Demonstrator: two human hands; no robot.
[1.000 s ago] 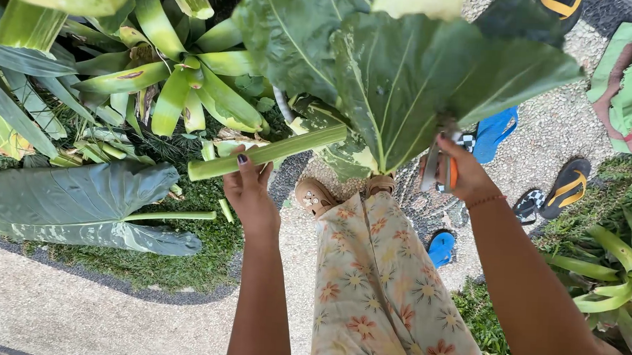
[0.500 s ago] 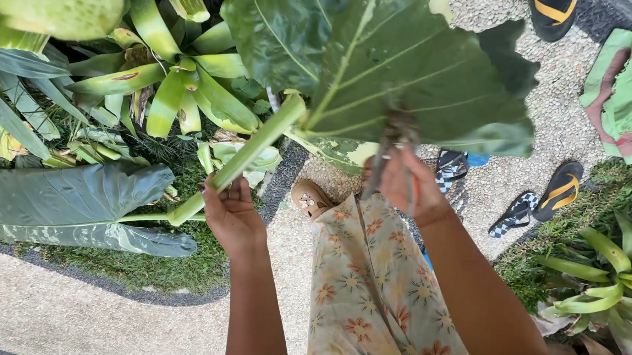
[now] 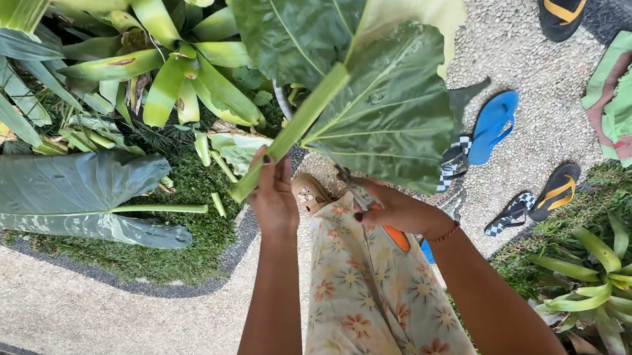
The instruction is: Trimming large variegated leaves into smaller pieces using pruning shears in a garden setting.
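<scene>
Pebbled path, grass border; left hand (image 3: 276, 197) grip clamps leaf stalk (image 3: 293, 130), right hand (image 3: 393, 209) grip pinches orange-handled cutter (image 3: 396, 237).

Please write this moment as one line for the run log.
left hand: grips leaf stalk | right hand: holds orange-handled cutter under big leaf | cut leaf: on grass

A big cut leaf (image 3: 74, 195) is lying flat on the grass patch (image 3: 184, 257) by the paving's left edge, short stem offcuts (image 3: 217, 204) sitting just beside it. A blue sandal (image 3: 494, 125) is resting on the gravel (image 3: 534, 73) toward the right edge, checkered sandals (image 3: 515, 210) and black-and-yellow ones (image 3: 561, 188) lying near it. A green cloth (image 3: 622, 91) is lying at the right edge.
</scene>
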